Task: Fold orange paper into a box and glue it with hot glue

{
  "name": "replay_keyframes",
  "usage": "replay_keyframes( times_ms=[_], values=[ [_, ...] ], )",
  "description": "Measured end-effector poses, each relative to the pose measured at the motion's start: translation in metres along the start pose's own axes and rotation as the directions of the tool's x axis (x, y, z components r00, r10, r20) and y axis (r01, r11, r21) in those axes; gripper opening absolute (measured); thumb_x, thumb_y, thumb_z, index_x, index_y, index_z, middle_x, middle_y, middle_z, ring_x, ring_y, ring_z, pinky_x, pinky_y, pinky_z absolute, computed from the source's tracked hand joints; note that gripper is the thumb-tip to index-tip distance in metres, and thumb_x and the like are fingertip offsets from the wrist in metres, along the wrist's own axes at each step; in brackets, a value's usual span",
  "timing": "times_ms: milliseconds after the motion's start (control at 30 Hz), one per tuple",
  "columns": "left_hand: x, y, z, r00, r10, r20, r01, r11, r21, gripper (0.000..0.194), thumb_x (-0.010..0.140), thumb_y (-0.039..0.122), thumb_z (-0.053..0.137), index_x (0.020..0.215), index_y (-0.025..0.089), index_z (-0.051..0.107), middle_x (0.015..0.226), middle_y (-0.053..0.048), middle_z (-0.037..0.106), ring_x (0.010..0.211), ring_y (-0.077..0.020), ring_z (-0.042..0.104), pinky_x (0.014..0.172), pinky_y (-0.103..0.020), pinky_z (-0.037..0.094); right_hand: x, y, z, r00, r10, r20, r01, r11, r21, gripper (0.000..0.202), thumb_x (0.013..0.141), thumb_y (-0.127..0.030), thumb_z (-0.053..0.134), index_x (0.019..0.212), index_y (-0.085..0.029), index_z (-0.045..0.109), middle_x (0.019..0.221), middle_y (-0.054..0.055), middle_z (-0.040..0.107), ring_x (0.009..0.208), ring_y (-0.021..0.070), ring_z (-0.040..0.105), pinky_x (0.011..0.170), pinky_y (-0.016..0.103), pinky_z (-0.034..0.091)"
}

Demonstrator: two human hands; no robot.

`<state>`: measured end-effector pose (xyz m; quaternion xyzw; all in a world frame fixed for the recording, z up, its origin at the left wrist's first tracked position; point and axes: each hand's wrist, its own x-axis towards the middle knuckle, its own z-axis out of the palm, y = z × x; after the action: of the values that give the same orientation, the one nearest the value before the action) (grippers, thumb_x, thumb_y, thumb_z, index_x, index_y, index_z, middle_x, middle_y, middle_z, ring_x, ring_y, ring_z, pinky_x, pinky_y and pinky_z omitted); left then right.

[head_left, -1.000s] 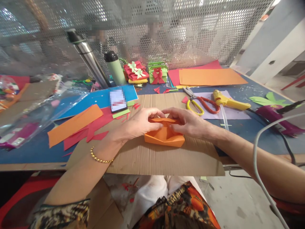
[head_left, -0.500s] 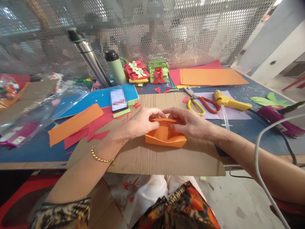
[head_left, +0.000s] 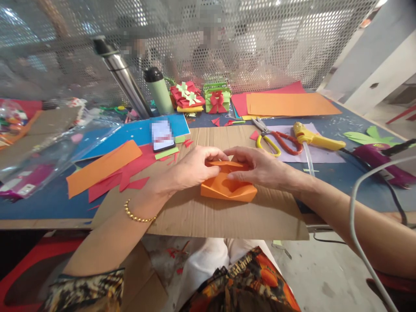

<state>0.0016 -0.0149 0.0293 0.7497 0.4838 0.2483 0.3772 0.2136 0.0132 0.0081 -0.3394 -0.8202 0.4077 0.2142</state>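
Observation:
An orange folded paper box (head_left: pixel 229 192) rests on the cardboard sheet (head_left: pixel 195 219), its open top facing up. My left hand (head_left: pixel 198 167) grips the far left part of its wall, thumb inside and fingers behind. On the far right part, my right hand (head_left: pixel 250 167) pinches the paper the same way. The fingertips of both hands nearly meet at the back wall, and some are hidden behind it. Beyond my right hand lie scissors (head_left: pixel 279 141) with yellow and red handles.
A yellow glue gun (head_left: pixel 320 138) lies on purple paper at right, near a purple glue gun (head_left: pixel 377 162) and a cable. Left are orange strips (head_left: pixel 104 169), red scraps and a phone (head_left: pixel 162 135). Bottles (head_left: pixel 159 91) and small paper bags (head_left: pixel 217 99) stand behind.
The box has shifted very slightly to the right in view. My right thumb has slid a little leftward along the inside of the box. Both hands keep their hold.

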Motion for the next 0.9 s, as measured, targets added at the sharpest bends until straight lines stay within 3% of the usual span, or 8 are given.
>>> replay_keyframes(
  times_ms=[100, 300, 400, 667, 900],
  values=[
    [0.000, -0.002, 0.001, 1.000, 0.006, -0.019, -0.006, 1.000, -0.002, 0.035, 0.076, 0.014, 0.055, 0.105, 0.016, 0.074, 0.105, -0.006, 0.079, 0.093, -0.0192, 0.071, 0.082, -0.031, 0.055, 0.000, 0.002, 0.000, 1.000, -0.004, -0.019, 0.004, 1.000, 0.010, 0.041, 0.085, -0.037, 0.065, 0.120, -0.015, 0.068, 0.083, 0.003, 0.067, 0.071, 0.0147, 0.057, 0.060, 0.027, 0.042],
    [0.001, -0.007, 0.003, 0.999, 0.016, -0.045, -0.015, 1.000, 0.018, 0.034, 0.076, 0.014, 0.057, 0.105, 0.016, 0.075, 0.103, -0.006, 0.079, 0.094, -0.0200, 0.071, 0.083, -0.032, 0.056, 0.000, 0.007, 0.003, 0.999, -0.004, -0.044, 0.005, 1.000, 0.027, 0.042, 0.082, -0.024, 0.059, 0.122, -0.017, 0.067, 0.088, 0.004, 0.072, 0.072, 0.0150, 0.061, 0.060, 0.026, 0.044],
    [0.002, -0.008, 0.003, 0.998, 0.021, -0.059, -0.021, 1.000, 0.007, 0.034, 0.076, 0.013, 0.057, 0.104, 0.015, 0.076, 0.103, -0.007, 0.079, 0.094, -0.0200, 0.071, 0.083, -0.032, 0.056, -0.001, 0.006, 0.003, 0.998, 0.021, -0.056, -0.018, 0.998, 0.054, 0.040, 0.083, -0.028, 0.062, 0.121, -0.018, 0.069, 0.088, 0.005, 0.073, 0.073, 0.0167, 0.063, 0.060, 0.027, 0.045],
    [0.003, -0.011, 0.004, 0.993, -0.004, -0.120, 0.000, 0.999, -0.033, 0.036, 0.076, 0.008, 0.059, 0.107, 0.014, 0.076, 0.103, -0.006, 0.080, 0.091, -0.0169, 0.073, 0.077, -0.027, 0.055, -0.002, 0.003, 0.000, 0.982, 0.129, -0.135, -0.112, 0.986, 0.123, 0.021, 0.078, -0.032, 0.067, 0.094, -0.020, 0.072, 0.085, 0.006, 0.075, 0.076, 0.0206, 0.069, 0.062, 0.030, 0.054],
    [0.003, -0.009, 0.005, 0.992, -0.007, -0.126, 0.005, 1.000, -0.019, 0.036, 0.078, 0.010, 0.059, 0.109, 0.014, 0.076, 0.101, -0.006, 0.080, 0.089, -0.0169, 0.072, 0.075, -0.026, 0.054, -0.001, 0.003, 0.001, 0.983, 0.149, -0.112, -0.114, 0.956, 0.269, 0.018, 0.073, -0.027, 0.070, 0.090, -0.021, 0.071, 0.083, 0.004, 0.075, 0.072, 0.0184, 0.070, 0.059, 0.028, 0.055]
  ],
)
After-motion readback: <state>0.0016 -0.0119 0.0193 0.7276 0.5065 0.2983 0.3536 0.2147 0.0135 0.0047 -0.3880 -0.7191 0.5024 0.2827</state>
